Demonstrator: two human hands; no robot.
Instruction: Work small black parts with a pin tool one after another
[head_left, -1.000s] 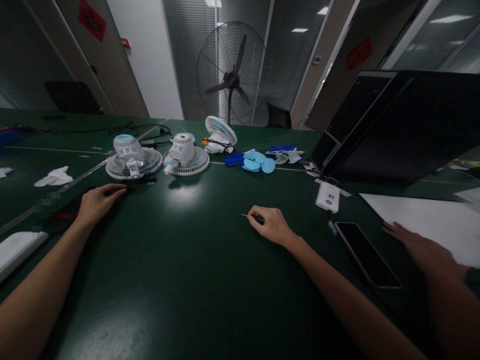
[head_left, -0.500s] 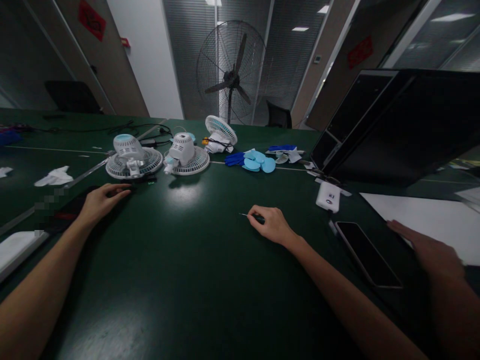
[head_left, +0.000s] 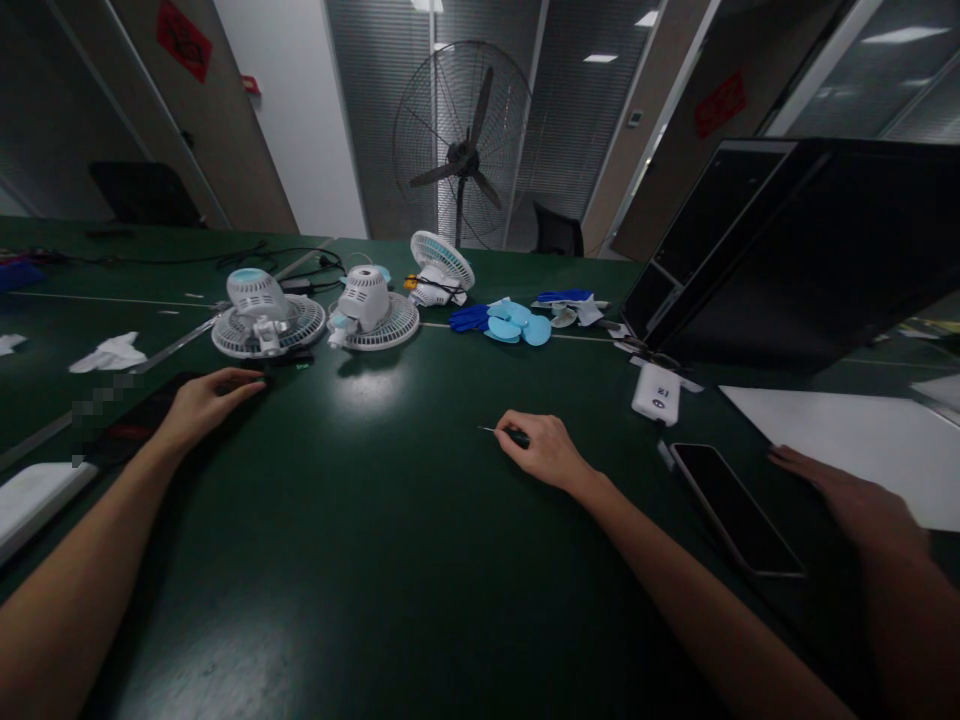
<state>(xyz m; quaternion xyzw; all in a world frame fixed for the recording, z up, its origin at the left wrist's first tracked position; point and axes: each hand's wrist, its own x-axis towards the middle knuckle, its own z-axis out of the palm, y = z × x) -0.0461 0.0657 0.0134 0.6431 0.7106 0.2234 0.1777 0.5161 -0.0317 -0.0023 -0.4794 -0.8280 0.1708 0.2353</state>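
Observation:
My right hand (head_left: 544, 450) rests on the green table, its fingers closed round a small dark-handled screwdriver (head_left: 517, 437) whose thin tip points left. My left hand (head_left: 214, 400) lies at the left, fingers pressed together near a small dark item (head_left: 268, 378) that is too dim to make out. Just beyond it, a white fan head (head_left: 259, 300) lies grille-down. A second one (head_left: 367, 300) lies face down to its right, and a third fan (head_left: 442, 268) tilts farther back. Light blue fan blades (head_left: 517, 322) lie beside a blue glove (head_left: 469, 318).
At the right are a phone (head_left: 735, 510), a white box-like device (head_left: 657, 392), a large black monitor (head_left: 810, 250) and another person's hand (head_left: 862, 495) by a white sheet (head_left: 847, 430). A white tissue (head_left: 110, 353) and a white slab (head_left: 37, 500) lie left.
The other person's hand at the right has shifted slightly left. My left hand has barely moved, and my right hand with the screwdriver is still.

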